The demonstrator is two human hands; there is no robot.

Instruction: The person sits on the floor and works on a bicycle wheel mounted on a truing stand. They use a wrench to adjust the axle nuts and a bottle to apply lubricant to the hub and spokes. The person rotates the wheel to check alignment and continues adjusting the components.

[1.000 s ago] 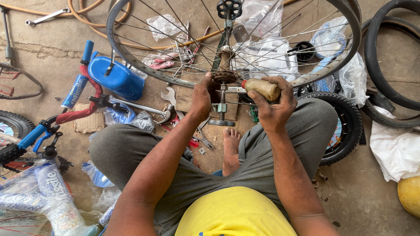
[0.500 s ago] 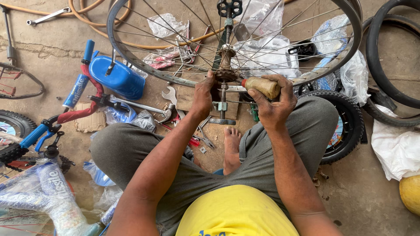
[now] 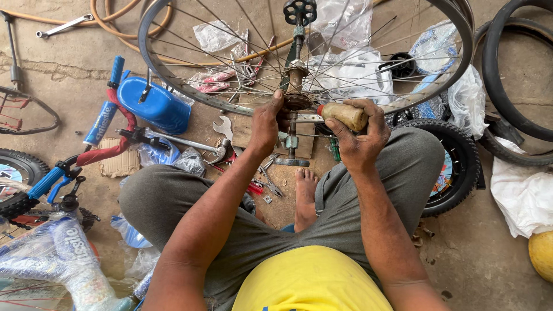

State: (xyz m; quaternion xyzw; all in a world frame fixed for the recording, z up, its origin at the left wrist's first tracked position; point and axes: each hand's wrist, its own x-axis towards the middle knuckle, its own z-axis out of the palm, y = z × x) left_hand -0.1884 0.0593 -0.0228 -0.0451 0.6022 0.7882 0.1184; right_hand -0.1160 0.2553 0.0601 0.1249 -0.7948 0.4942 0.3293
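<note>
A spoked bicycle wheel (image 3: 173,80) stands upright on an axle stand in front of me. My left hand (image 3: 266,124) rests against the hub (image 3: 297,102), fingers curled on its left side. My right hand (image 3: 360,135) grips a tool by its wooden handle (image 3: 344,115); the tool's metal tip points left at the hub. My bare foot (image 3: 305,196) lies between my knees, below the stand.
A blue container (image 3: 154,106), wrenches (image 3: 222,128) and a hammer lie on the concrete at left. A small red-and-blue bicycle (image 3: 69,167) lies far left. Tyres (image 3: 461,167) and plastic bags (image 3: 527,193) crowd the right side. An orange hose (image 3: 109,26) runs behind.
Both hands stay at the hub with the tool still held. The head camera has shifted slightly; nothing else has visibly moved.
</note>
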